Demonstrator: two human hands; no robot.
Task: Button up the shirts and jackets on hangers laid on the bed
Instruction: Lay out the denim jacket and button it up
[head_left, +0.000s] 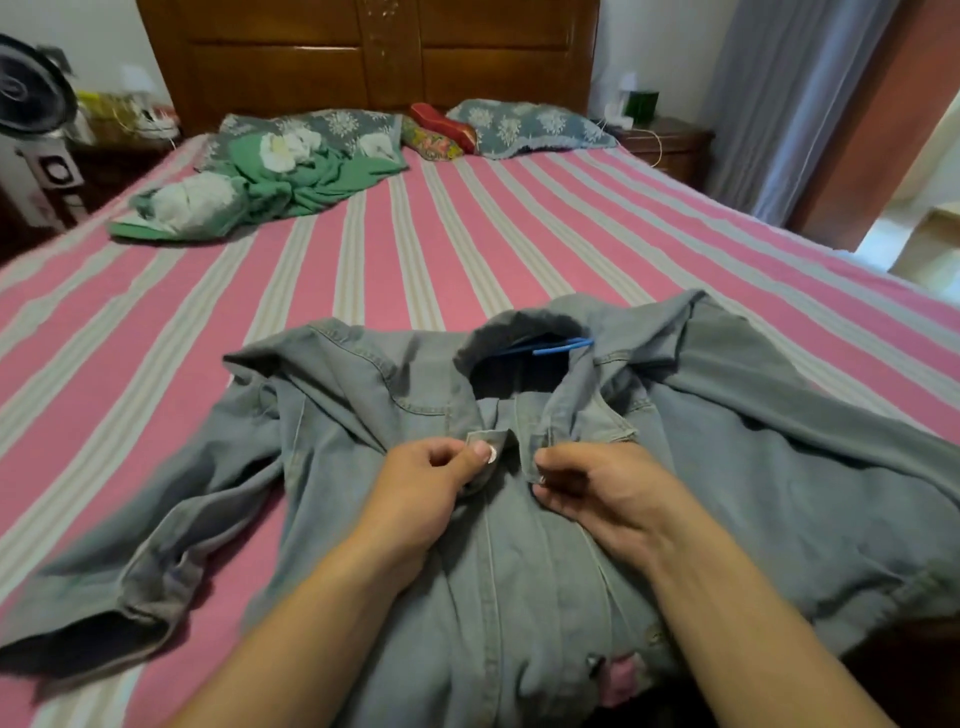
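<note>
Left hand (434, 478) pinches button (490, 453) flap; right hand (582, 486) pinches buttonhole edge at 3 o'clock. Risk: stiff jacket (363, 467) denim slips, halves misalign.

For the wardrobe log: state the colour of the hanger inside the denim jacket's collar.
Blue: the hanger shows in the jacket collar opening, head view.

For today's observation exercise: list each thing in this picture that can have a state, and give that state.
Denim jacket: flat on bed, top unfastened.
Top button: undone, under the thumb.
Blue hanger: inside the collar.
Left hand: pinching the button placket.
Right hand: pinching the buttonhole edge.
Green blanket: crumpled.
</note>
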